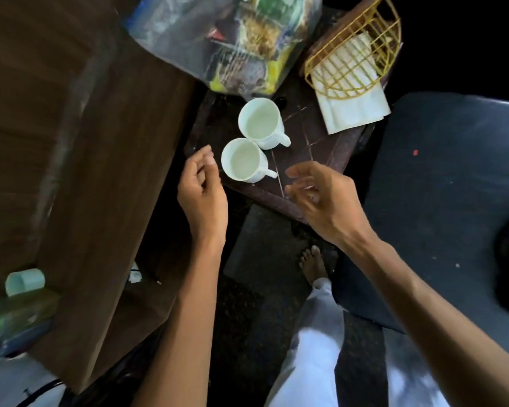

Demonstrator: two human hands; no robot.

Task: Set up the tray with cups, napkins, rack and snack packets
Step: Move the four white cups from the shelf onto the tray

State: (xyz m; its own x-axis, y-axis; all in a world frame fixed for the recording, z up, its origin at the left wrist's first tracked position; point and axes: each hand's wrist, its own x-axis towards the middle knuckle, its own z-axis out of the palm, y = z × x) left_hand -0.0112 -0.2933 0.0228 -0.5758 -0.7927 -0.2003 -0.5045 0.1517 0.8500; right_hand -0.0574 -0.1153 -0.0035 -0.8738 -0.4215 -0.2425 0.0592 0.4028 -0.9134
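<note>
A dark brown tray [321, 142] lies ahead of me. Two white cups stand on it side by side, the near cup [243, 161] and the far cup [260, 121], both upright with handles to the right. White napkins [354, 108] lie at the tray's far right under a yellow wire rack [356, 48]. A clear bag of snack packets [241, 42] rests at the far edge. My left hand [202, 190] hovers just left of the near cup, fingers loosely curled, holding nothing. My right hand [321, 198] hangs over the tray's near edge, fingers relaxed and empty.
A brown wooden cabinet [80, 142] stands close on the left. A dark blue surface [453, 201] lies to the right. My bare foot [313, 262] is on the dark floor below the tray. A pale green container [25, 280] sits low at the left.
</note>
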